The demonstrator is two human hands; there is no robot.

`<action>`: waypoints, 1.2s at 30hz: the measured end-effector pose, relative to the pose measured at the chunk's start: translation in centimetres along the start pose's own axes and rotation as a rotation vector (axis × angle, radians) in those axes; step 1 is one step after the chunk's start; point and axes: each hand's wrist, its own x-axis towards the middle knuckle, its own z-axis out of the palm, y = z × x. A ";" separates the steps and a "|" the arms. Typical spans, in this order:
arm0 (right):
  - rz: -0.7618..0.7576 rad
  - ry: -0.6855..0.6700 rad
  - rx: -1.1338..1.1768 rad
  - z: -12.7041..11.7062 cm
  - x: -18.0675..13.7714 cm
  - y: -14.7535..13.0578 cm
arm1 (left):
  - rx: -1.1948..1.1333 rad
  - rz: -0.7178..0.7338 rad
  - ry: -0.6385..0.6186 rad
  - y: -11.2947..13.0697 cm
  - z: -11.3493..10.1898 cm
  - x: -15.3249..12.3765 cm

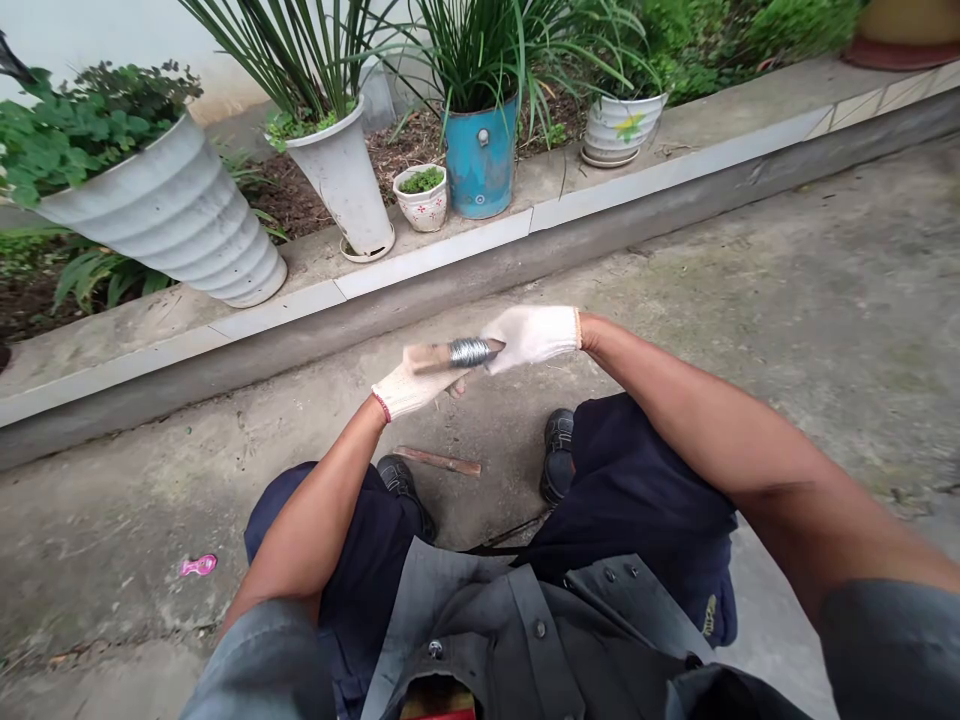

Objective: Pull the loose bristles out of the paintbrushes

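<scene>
Crosswise, the stick (433,358), wound with wire (469,352), ran left to right between the gloved hands above the floor (750,280). The left hand (426,384), beneath, clasped its left part; the right hand (531,334) arched at its right end, grip too blurred to tell. Both forearms slanted inward.

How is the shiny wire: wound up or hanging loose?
Wound up: the wire forms close coils around a narrow piece in the left hand. Whether its end is fastened, I cannot tell.
</scene>
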 end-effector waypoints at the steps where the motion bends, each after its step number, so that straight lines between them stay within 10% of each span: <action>1: 0.043 0.068 0.019 -0.1 0.2 -0.1 | -0.007 -0.015 0.003 0.1 0.2 0.0; 8: 0.404 0.324 -0.196 0.6 2.2 -0.8 | 0.010 -0.091 -0.041 0.5 0.9 -0.1; 16: 0.483 0.101 -0.474 2.7 3.3 0.0 | 0.203 -0.115 -0.056 0.0 0.6 0.0; 26: -0.060 -0.406 -0.268 2.5 0.5 0.4 | 0.338 0.006 0.012 0.1 -0.7 -0.6; 30: -0.090 -0.215 -0.011 1.3 -0.5 -0.2 | 0.159 0.077 0.030 0.4 -0.5 -0.5; 36: 0.256 0.261 -0.148 0.3 1.3 -0.2 | -0.041 0.047 -0.044 0.2 1.3 -0.3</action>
